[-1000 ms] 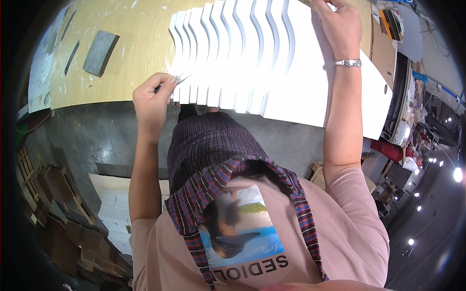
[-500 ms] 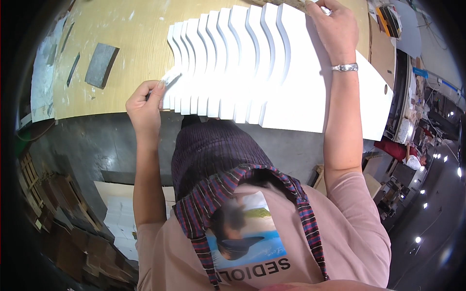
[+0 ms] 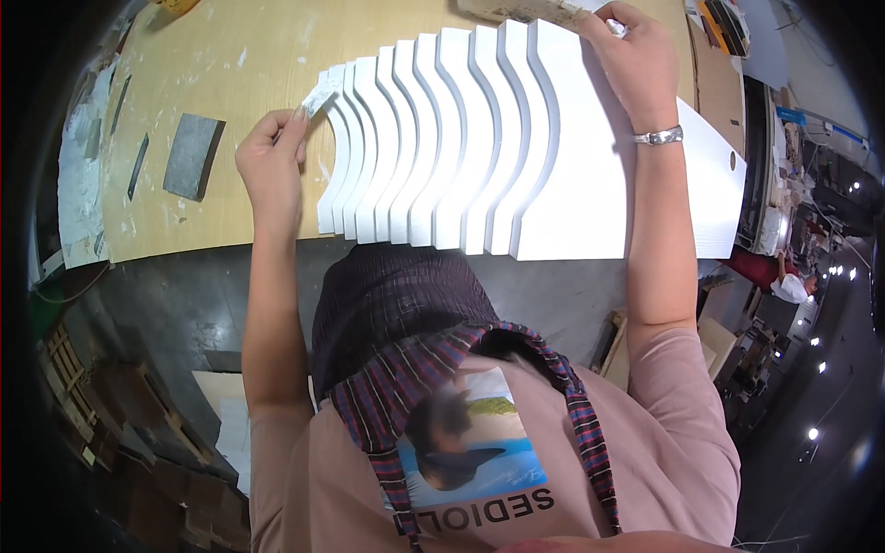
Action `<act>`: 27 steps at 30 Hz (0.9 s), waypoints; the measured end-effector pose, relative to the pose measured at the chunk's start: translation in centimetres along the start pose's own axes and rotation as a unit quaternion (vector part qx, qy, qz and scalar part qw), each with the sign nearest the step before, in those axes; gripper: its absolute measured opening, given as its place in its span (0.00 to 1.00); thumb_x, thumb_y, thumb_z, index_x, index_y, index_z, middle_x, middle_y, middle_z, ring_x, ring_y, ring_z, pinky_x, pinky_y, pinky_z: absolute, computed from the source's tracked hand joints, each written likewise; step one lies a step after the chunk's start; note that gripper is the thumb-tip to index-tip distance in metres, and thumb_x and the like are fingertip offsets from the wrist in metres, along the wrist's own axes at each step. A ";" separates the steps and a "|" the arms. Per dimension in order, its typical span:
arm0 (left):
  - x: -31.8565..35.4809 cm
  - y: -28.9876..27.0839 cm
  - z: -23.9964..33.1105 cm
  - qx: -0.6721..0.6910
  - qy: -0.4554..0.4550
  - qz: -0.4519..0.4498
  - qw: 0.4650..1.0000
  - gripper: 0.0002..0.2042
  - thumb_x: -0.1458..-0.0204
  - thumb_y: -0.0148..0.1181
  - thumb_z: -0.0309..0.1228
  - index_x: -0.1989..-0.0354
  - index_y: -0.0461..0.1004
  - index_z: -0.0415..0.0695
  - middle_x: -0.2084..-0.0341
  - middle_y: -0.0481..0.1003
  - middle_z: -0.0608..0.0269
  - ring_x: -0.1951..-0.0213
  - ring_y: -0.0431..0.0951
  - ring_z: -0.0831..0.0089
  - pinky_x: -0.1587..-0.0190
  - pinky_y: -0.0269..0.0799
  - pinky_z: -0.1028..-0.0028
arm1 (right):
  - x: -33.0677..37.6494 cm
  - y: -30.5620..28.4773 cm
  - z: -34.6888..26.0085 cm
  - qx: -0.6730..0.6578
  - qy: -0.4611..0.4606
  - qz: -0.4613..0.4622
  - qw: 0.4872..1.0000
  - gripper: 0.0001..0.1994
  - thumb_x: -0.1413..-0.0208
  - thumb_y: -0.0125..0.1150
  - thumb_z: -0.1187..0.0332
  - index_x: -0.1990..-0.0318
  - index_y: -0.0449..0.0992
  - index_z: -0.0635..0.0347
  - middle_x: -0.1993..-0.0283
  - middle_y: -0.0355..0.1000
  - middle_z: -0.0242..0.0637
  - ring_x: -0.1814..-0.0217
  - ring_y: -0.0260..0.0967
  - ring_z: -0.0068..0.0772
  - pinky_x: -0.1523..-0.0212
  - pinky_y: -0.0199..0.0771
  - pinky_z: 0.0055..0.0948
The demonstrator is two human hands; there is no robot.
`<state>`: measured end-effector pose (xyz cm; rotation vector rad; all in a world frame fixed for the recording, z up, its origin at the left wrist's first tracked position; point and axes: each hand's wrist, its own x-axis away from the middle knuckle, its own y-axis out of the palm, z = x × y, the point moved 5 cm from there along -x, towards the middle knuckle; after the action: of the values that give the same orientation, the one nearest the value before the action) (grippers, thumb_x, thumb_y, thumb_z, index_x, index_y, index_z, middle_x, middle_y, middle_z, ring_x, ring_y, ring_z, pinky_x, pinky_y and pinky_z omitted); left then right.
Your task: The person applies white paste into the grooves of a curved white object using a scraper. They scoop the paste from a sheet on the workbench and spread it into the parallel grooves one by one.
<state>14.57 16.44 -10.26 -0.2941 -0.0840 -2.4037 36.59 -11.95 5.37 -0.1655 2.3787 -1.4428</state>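
Several white panels [image 3: 590, 166] with wavy left edges lie overlapped like steps across the table in front of me. My left hand [image 3: 272, 152] is closed in a pinch on a flat, white-smeared scraper [image 3: 321, 97]. The scraper's blade rests at the upper left corner of the leftmost panels. At the far side, my right hand [image 3: 639, 74] is closed above the widest panel, with a small whitish piece [image 3: 616, 29] at its fingertips; its kind is not clear. My right forearm stretches over the panels.
A yellowish wooden table [image 3: 249, 55] carries a grey block [image 3: 194, 157] and thin dark strips on its left. A smeared, pale slab-like object [image 3: 516, 9] lies at the far edge beside my right hand. A person [image 3: 784, 281] is in the background at the right.
My left hand and the scraper have moved up and away from me along the panels' left edges. The right hand stays at nearly the same place, and the view has shifted slightly.
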 end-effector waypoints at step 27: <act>-6.1 -0.7 -0.3 -0.201 0.079 0.019 0.976 0.10 0.42 0.65 0.29 0.72 0.78 0.35 0.83 0.66 0.74 0.78 0.60 0.85 0.75 0.55 0.78 | -0.1 0.1 0.0 0.002 -0.016 0.000 1.000 0.13 0.50 0.62 0.62 0.70 0.81 0.66 0.72 0.77 0.54 0.67 0.78 0.47 0.61 0.75 0.38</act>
<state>18.48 20.86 -11.99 -0.2831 0.4814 -2.3809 36.69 -11.89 5.32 -0.1855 2.3491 -1.4348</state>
